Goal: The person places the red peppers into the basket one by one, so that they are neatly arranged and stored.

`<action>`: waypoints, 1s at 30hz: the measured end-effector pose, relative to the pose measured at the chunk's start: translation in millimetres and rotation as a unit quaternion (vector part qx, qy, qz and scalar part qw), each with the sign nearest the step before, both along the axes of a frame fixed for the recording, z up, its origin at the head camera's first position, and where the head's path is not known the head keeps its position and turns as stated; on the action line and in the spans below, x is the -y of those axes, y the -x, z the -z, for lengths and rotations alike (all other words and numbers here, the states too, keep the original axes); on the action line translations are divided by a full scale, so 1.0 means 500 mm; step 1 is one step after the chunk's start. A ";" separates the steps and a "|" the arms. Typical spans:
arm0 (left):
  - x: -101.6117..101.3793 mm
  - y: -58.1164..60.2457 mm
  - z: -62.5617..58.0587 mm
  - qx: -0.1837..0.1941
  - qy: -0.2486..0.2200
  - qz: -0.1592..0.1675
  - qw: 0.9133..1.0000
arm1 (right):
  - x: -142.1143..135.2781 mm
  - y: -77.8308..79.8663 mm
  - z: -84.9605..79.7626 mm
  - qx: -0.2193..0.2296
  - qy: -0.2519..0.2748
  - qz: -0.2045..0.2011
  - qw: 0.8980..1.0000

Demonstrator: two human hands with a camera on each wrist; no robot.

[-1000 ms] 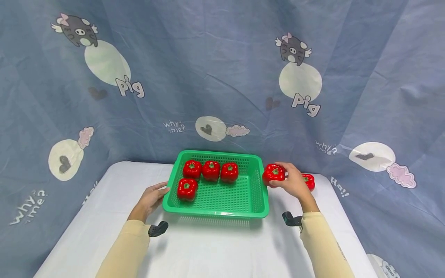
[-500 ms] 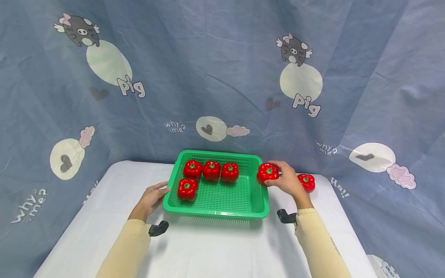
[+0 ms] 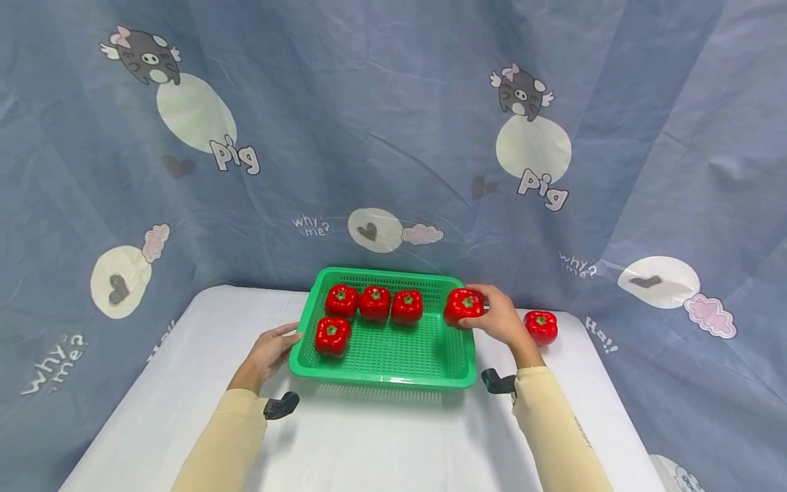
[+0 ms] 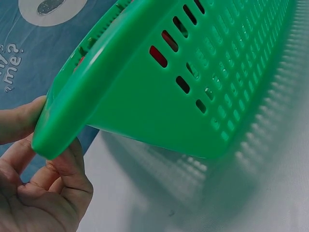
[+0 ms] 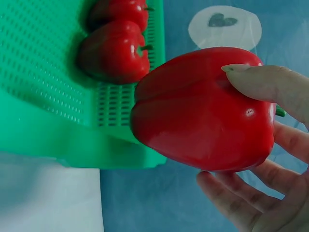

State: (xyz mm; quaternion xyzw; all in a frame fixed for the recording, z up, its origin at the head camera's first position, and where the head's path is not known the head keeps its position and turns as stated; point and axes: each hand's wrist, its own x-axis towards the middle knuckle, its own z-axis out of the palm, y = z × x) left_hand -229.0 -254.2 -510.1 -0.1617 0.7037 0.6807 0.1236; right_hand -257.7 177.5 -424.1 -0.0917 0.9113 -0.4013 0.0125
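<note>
My right hand (image 3: 501, 320) grips a red bell pepper (image 3: 462, 307) with the thumb on one side and fingers on the other. That pepper is over the right end of a green plastic basket (image 3: 393, 379). In the right wrist view the held bell pepper (image 5: 203, 111) lies sideways, its green stem toward the palm. My left hand (image 3: 268, 352) pinches the basket's left rim. The left wrist view has the thumb on the rim (image 4: 63, 121) and curled fingers under it. Inside the basket, several red bell peppers (image 3: 375, 304) sit at the back and left.
Another red bell pepper (image 3: 541, 328) stands on the white table (image 3: 381, 444), to the right of the basket. A blue printed cloth (image 3: 393, 137) hangs behind the table and around its sides.
My right hand has carried its bell pepper left, from beside the basket's right rim to above its right end. The left hand stays on the basket.
</note>
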 end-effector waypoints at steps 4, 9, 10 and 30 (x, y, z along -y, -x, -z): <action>0.000 -0.001 -0.002 -0.003 -0.001 0.000 1.000 | 0.009 0.003 0.000 -0.006 0.002 -0.008 1.000; 0.000 0.000 0.000 -0.005 -0.005 -0.001 1.000 | 0.026 0.010 0.003 -0.016 -0.001 -0.021 1.000; 0.000 0.000 0.001 -0.005 -0.005 0.000 1.000 | 0.030 0.011 0.003 -0.017 -0.002 -0.022 1.000; -0.001 0.000 0.001 0.001 0.003 -0.001 1.000 | 0.084 0.046 0.021 0.011 -0.018 -0.060 0.998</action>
